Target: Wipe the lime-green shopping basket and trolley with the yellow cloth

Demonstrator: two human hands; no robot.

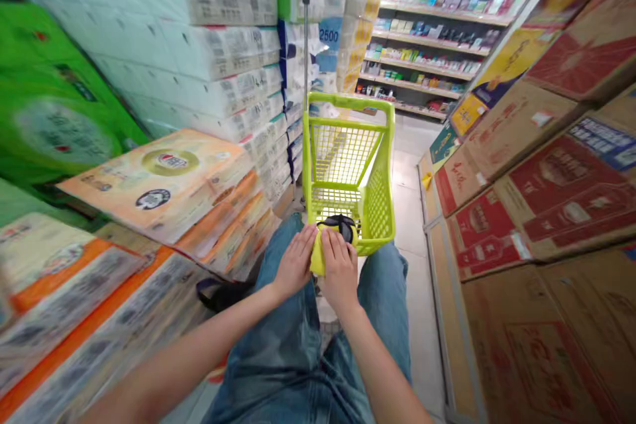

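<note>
Tall stacks of wrapped tissue packs (218, 46) fill the left side of the aisle, with orange-printed packs (163, 179) lower down and green ones (50, 112) at the far left edge. Printed cardboard boxes (546, 199) stand piled along the right side. Stocked shelves (422, 59) close off the far end of the pale tiled floor (412, 212).

In the middle of the aisle stands a lime-green mesh basket (380, 212) with a thin upright pole (305, 13) at its far left corner. The person's legs in blue jeans (298, 358) reach up to its near edge.

Both bare hands meet at the near rim of the basket, on a yellow cloth (317, 260). The left hand (295, 262) rests against the cloth's left side with its fingers close together and slightly bent. Whether they pinch the fabric I cannot tell. The right hand (340, 268) lies on top of the cloth with its fingers stretched out nearly flat, pressing down rather than gripping.

The cloth sits over the near left corner of the rim, just below a small black part (340, 220).
</note>
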